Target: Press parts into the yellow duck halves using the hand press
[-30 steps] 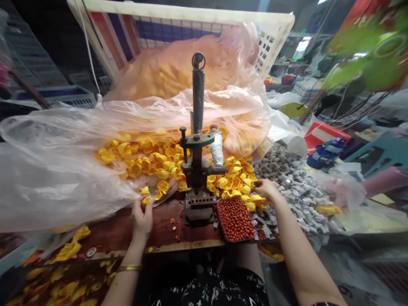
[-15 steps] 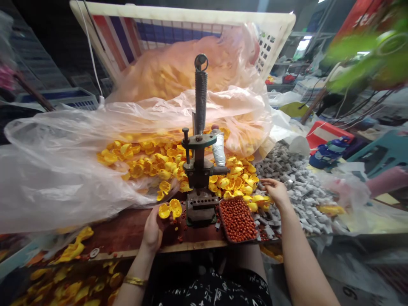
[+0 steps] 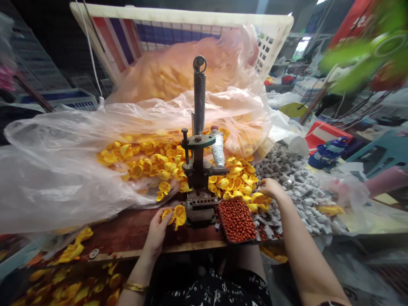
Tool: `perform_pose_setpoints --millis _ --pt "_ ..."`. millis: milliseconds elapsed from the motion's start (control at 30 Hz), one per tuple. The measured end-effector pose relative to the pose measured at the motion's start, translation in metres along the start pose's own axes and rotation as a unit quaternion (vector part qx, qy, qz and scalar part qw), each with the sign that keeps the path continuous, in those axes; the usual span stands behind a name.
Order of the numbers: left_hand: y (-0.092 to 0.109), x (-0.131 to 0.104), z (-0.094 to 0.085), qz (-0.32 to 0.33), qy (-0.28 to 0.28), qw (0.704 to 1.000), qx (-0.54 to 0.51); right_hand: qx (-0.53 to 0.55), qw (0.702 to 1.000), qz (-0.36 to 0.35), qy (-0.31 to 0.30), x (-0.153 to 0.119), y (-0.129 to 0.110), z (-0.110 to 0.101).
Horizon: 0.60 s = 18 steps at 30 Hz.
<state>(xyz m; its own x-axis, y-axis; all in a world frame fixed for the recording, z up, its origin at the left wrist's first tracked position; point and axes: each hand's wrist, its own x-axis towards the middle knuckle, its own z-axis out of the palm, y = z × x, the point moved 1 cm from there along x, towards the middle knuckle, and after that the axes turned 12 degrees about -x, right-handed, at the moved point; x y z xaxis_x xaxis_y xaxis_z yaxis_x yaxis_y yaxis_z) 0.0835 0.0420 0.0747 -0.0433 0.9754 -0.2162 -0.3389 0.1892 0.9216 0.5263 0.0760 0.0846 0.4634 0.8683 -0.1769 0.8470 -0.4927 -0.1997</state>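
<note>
My left hand (image 3: 158,229) pinches a yellow plastic shell (image 3: 179,215), which opens as two joined hollow halves, just left of the base of a hand press (image 3: 200,170). My right hand (image 3: 270,188) is bent down at the border between a heap of yellow shells (image 3: 236,182) and a heap of small grey pieces (image 3: 295,187). Its fingers are curled together, and their tips are partly hidden, so what they grip cannot be made out. A tray of small red-brown beads (image 3: 238,220) lies between the press and my right forearm.
A clear plastic bag (image 3: 57,165) spreads over the left side and spills more shells. Behind stands a tilted white crate (image 3: 178,15). A green fan (image 3: 387,44) spins at the upper right, above a blue container (image 3: 328,153). More shells lie below the table edge.
My left hand has shifted slightly right and turned the shell, its thumb now showing on it. My right hand's outstretched fingers have bent down and moved slightly left towards the yellow shells.
</note>
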Motion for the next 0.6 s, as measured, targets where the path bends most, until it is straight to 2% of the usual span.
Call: perform_pose_setpoints --millis 67,133,167,267,333,367,400,467,533,600 --pt "0.003 -0.002 -0.001 -0.002 -0.001 1.000 -0.001 0.035 0.998 -0.013 0.050 -0.012 -0.005 -0.012" --pt "0.005 -0.004 0.002 -0.030 -0.010 0.999 -0.010 0.168 0.980 -0.077 0.073 -0.034 -0.021 -0.019" --pt "0.006 -0.005 0.006 -0.046 -0.017 0.999 -0.020 0.259 0.956 -0.127 0.061 -0.048 -0.034 -0.019" --pt "0.005 -0.009 0.023 -0.084 -0.042 0.994 -0.062 0.476 0.841 -0.252 -0.048 -0.095 -0.085 -0.004" --pt "0.004 -0.012 0.035 -0.100 -0.054 0.991 -0.078 0.538 0.784 -0.288 -0.112 -0.123 -0.119 0.014" --pt "0.004 -0.013 0.040 -0.101 -0.059 0.990 -0.080 0.547 0.770 -0.301 -0.131 -0.134 -0.133 0.024" --pt "0.005 -0.014 0.044 -0.096 -0.062 0.990 -0.080 0.542 0.766 -0.316 -0.136 -0.143 -0.144 0.033" --pt "0.008 -0.016 0.047 -0.075 -0.065 0.992 -0.077 0.504 0.782 -0.346 -0.120 -0.155 -0.156 0.047" --pt "0.012 -0.017 0.047 -0.054 -0.070 0.994 -0.064 0.454 0.809 -0.367 -0.072 -0.158 -0.158 0.054" --pt "0.015 -0.017 0.046 -0.043 -0.079 0.995 -0.037 0.419 0.823 -0.382 -0.033 -0.159 -0.157 0.055"
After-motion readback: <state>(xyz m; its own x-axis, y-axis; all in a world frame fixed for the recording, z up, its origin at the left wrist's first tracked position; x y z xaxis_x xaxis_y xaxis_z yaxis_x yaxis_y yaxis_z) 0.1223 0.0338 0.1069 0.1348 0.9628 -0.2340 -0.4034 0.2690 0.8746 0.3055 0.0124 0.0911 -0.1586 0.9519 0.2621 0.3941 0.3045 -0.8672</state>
